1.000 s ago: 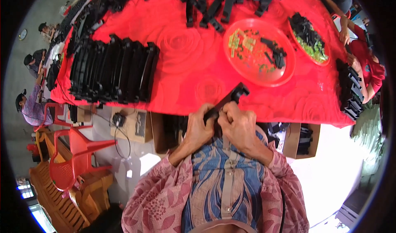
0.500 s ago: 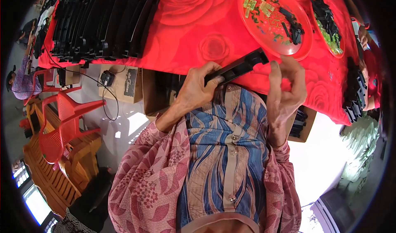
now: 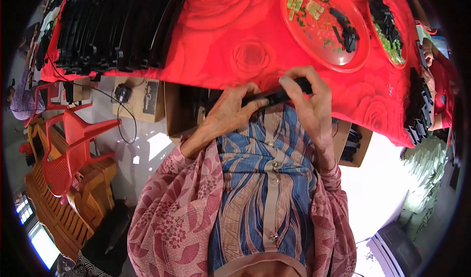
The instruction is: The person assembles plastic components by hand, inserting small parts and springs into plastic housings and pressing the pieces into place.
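Note:
A long black plastic part (image 3: 278, 98) is held between my two hands, just past the table's near edge. My left hand (image 3: 235, 105) grips one end, its thumb laid along the top. At the other end my right hand (image 3: 310, 98) has its fingers curled over the part and its thumb pressed on it. Whether a small piece sits under the right thumb is hidden. Beyond my right hand, a round red tray (image 3: 314, 41) holds yellow-green clear strips (image 3: 294, 4) and small black pieces (image 3: 347, 34).
Long black parts (image 3: 117, 29) stand in a packed row on the red cloth (image 3: 216, 46) at left. A second red tray (image 3: 400, 61) is at right, near more black parts (image 3: 419, 110) and another person's hands (image 3: 428, 56). Cardboard boxes (image 3: 152, 100) and a red chair (image 3: 73, 144) are below.
My right hand has moved left and closed onto the far end of the black part, which was free before. The part now lies a little lower and flatter.

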The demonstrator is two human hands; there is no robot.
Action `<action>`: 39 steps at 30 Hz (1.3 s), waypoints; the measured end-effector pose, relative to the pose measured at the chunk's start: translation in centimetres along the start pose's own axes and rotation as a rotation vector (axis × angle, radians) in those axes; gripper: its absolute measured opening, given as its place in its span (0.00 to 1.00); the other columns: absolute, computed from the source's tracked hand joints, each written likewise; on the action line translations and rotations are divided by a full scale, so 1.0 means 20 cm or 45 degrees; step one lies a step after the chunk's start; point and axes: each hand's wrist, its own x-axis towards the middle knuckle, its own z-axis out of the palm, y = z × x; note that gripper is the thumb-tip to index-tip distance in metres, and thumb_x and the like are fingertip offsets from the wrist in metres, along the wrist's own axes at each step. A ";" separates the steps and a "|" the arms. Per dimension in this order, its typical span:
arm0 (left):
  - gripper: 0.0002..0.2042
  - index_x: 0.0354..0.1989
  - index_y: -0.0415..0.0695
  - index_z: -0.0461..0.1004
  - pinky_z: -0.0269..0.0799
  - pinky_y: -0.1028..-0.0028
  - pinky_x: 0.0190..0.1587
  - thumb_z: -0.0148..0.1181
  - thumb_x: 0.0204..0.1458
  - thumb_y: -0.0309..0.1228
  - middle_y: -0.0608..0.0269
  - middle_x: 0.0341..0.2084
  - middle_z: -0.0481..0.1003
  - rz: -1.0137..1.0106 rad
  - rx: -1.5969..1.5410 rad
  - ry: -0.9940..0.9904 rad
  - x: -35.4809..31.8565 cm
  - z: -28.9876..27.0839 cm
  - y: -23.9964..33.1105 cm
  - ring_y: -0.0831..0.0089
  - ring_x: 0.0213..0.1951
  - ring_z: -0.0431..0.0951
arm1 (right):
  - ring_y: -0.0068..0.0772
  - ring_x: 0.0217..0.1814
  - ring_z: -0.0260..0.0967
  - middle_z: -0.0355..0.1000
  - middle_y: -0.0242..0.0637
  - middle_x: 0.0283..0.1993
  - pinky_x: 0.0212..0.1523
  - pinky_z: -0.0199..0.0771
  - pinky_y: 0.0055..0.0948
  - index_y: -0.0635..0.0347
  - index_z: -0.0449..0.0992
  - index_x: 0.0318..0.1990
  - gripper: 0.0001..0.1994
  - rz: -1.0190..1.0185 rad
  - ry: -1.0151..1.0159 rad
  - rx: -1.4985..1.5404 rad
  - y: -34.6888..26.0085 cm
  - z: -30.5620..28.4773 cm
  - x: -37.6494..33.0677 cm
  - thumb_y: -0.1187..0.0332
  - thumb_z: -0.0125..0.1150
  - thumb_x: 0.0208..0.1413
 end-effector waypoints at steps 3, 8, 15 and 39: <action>0.11 0.36 0.35 0.73 0.66 0.67 0.27 0.62 0.55 0.32 0.54 0.18 0.70 -0.012 0.089 0.032 0.00 0.01 0.02 0.72 0.22 0.70 | 0.23 0.30 0.66 0.69 0.37 0.30 0.31 0.68 0.26 0.67 0.74 0.38 0.12 -0.078 0.058 -0.005 0.01 0.03 0.00 0.69 0.68 0.54; 0.11 0.40 0.35 0.73 0.69 0.63 0.32 0.62 0.54 0.31 0.45 0.24 0.75 0.198 0.128 0.097 -0.02 0.02 0.02 0.57 0.28 0.77 | 0.36 0.28 0.68 0.68 0.44 0.30 0.30 0.68 0.32 0.67 0.71 0.35 0.10 -0.263 0.138 -0.100 -0.02 0.05 -0.02 0.74 0.67 0.52; 0.12 0.40 0.34 0.74 0.73 0.59 0.37 0.61 0.53 0.31 0.39 0.29 0.77 0.290 0.272 0.144 -0.04 0.04 0.03 0.44 0.36 0.79 | 0.37 0.27 0.68 0.68 0.43 0.28 0.28 0.67 0.33 0.67 0.71 0.33 0.10 -0.264 0.241 -0.127 -0.01 0.07 -0.06 0.75 0.68 0.50; 0.15 0.44 0.40 0.76 0.73 0.58 0.41 0.57 0.54 0.37 0.43 0.35 0.78 0.216 0.638 -0.333 -0.03 -0.06 0.12 0.49 0.40 0.79 | 0.34 0.23 0.74 0.73 0.50 0.23 0.24 0.69 0.34 0.64 0.80 0.33 0.14 -0.070 -0.614 -0.564 0.10 -0.08 -0.07 0.61 0.72 0.48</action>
